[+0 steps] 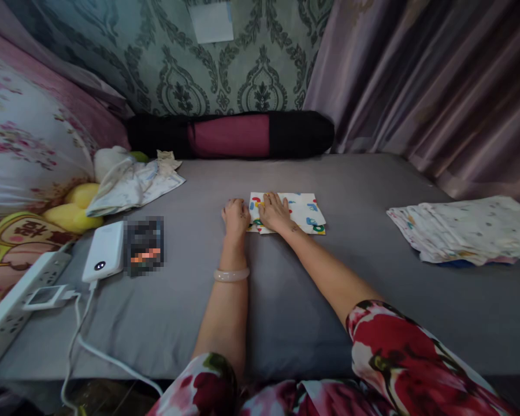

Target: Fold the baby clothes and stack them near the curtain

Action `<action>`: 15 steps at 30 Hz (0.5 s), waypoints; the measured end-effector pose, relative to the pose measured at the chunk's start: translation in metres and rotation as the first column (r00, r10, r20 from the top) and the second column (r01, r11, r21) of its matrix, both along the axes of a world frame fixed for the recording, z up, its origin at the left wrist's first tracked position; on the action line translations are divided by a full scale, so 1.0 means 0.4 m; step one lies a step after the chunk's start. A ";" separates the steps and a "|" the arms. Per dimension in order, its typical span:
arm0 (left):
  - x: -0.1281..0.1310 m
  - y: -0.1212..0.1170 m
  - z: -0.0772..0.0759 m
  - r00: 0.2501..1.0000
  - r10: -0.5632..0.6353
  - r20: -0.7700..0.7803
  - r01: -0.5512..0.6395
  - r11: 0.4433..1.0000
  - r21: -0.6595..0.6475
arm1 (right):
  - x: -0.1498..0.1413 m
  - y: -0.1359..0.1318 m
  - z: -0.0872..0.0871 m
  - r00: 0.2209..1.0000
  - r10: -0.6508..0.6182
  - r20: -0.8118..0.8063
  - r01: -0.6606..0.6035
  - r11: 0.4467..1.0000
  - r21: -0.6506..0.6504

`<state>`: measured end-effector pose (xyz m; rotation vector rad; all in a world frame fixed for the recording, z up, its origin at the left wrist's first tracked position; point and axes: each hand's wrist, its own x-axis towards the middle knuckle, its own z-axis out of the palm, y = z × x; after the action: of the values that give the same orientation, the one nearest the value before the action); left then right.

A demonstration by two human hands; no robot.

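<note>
A folded white cloth [301, 208] with colourful printed figures lies flat on the grey sheet in front of me. My right hand [275, 212] rests palm down on its left half, fingers stretched out and pressing on the fabric. At the cloth's left edge is my left hand [236, 215], its fingers curled down and closed against that edge. The fingertips are partly hidden, so the exact grip does not show. A pale bangle [231, 275] circles the left wrist.
A stack of folded cloths [468, 228] lies at the right. On the left are a crumpled cloth [134, 185], yellow plush toys [73, 211], a white power bank [104, 251], a blurred-out device [145, 245] and a power strip [23, 294] with cables. A long black-and-maroon bag [229, 136] lines the wall.
</note>
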<state>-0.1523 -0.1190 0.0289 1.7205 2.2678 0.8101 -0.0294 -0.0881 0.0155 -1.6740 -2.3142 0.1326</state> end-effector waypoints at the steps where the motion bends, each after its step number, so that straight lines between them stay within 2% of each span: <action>1: -0.001 0.000 0.001 1.000 0.002 -0.002 -0.002 1.000 0.001 | -0.003 -0.001 0.005 1.000 0.007 -0.001 -0.007 1.000 -0.008; 6: -0.009 0.000 0.003 0.999 0.029 -0.017 -0.029 1.000 0.005 | -0.040 -0.007 0.021 0.998 0.061 -0.004 -0.061 0.998 -0.006; 15: -0.021 0.004 0.002 0.997 0.073 0.002 -0.073 0.997 0.011 | -0.076 -0.018 -0.002 0.994 0.108 0.005 -0.107 0.990 -0.094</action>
<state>-0.1608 -0.1175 0.0298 1.6490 2.3419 0.8403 -0.0600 -0.0954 0.0148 -1.5954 -2.4409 0.2597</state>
